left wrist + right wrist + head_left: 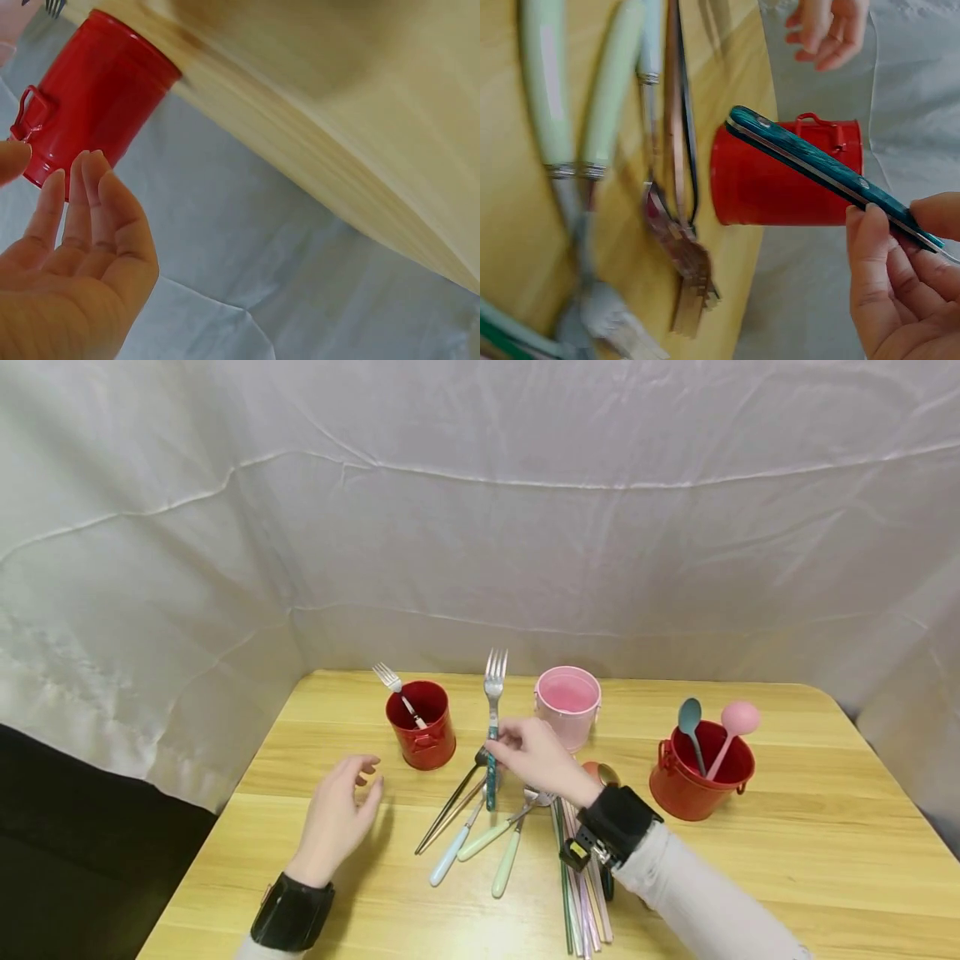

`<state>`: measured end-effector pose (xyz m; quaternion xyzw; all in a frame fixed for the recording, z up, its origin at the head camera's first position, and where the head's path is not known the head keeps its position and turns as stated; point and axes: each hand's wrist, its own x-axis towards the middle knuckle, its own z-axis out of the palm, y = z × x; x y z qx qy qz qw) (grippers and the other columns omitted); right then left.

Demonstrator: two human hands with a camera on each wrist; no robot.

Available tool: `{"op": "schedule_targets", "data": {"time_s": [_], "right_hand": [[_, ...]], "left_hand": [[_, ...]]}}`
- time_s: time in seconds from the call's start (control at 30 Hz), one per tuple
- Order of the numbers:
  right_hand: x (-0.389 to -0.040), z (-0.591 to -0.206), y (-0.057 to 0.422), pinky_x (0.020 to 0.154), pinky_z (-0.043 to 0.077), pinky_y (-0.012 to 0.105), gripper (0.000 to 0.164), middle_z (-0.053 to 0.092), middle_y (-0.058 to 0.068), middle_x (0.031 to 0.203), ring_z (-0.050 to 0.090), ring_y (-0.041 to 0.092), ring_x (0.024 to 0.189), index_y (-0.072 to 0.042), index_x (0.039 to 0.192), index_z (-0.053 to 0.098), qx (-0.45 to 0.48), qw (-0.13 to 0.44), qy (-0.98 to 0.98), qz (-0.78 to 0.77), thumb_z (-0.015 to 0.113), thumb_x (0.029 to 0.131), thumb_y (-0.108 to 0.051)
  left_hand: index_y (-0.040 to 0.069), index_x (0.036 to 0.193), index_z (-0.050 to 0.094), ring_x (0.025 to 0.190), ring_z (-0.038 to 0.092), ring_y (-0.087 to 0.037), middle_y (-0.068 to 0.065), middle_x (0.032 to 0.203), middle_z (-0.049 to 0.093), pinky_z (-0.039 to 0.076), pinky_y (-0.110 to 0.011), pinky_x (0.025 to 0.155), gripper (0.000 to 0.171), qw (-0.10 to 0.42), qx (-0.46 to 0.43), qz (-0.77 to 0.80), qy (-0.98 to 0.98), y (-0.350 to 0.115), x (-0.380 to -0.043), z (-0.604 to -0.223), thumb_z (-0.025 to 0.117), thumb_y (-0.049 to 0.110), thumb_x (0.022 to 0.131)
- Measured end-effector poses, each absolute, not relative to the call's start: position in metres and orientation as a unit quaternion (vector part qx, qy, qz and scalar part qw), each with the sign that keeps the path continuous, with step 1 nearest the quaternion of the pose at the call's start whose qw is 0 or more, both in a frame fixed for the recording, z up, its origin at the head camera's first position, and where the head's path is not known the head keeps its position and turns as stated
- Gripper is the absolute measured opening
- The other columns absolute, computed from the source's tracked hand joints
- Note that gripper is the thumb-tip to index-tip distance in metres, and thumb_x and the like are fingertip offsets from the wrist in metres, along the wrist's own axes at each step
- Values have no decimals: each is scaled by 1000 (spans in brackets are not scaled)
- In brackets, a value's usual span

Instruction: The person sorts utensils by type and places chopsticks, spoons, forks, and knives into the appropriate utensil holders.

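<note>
My right hand (536,752) pinches a fork (492,727) by its marbled teal handle (802,161), tines pointing up, above the pile of cutlery. In the right wrist view, thumb and fingertips grip the handle near its metal neck. My left hand (339,814) hovers over the table's left part, fingers loosely bent and holding nothing. Just beyond it stands a red bucket (425,747), with a fork (397,689) leaning out of it. The left wrist view shows the hand's fingers overlapping that red bucket (105,90).
Forks with pale green (506,864) and pale blue (448,857) handles and a black fork (457,797) lie mid-table. Several chopsticks (585,918) lie under my right forearm. A pink bucket (567,718) stands behind; another red bucket (690,789) at right holds a teal spoon (690,718) and a pink spoon (738,720).
</note>
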<state>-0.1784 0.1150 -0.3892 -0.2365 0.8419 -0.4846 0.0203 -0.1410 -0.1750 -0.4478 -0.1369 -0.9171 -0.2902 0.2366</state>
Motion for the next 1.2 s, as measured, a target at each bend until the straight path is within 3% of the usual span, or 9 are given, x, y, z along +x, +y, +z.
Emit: {"op": "schedule_targets", "data": {"time_s": [0.17,0.57,0.77,1.2], "right_hand": [[-196,-370,95,62,53,29,9,66,7,76,62,18,68,-5,87,63,-246,4,837,-488,58,92,-11],[-235,-327,49,73,53,27,12,69,5,84,64,13,78,-7,92,64,-245,-117,829,-489,59,93,-18],[-247,-336,36,72,52,27,11,67,4,80,63,13,77,-6,90,63,-249,-145,839,-461,59,93,-16],[-257,-381,31,69,49,26,18,70,-1,88,59,11,74,-11,99,72,-252,-111,889,-366,60,93,-22]], "left_hand": [[5,108,62,81,61,-26,-11,97,64,51,-41,67,25,228,-142,-267,-926,-179,-130,-453,66,11,84],[6,109,62,82,61,-25,-10,100,65,52,-40,65,27,228,-148,-259,-927,-178,-119,-456,67,9,82],[6,109,62,82,61,-24,-9,100,65,51,-40,65,27,225,-146,-258,-928,-176,-118,-459,67,10,82],[7,109,62,83,61,-23,-8,102,65,51,-38,65,29,213,-154,-257,-930,-171,-116,-462,67,9,80]]}}
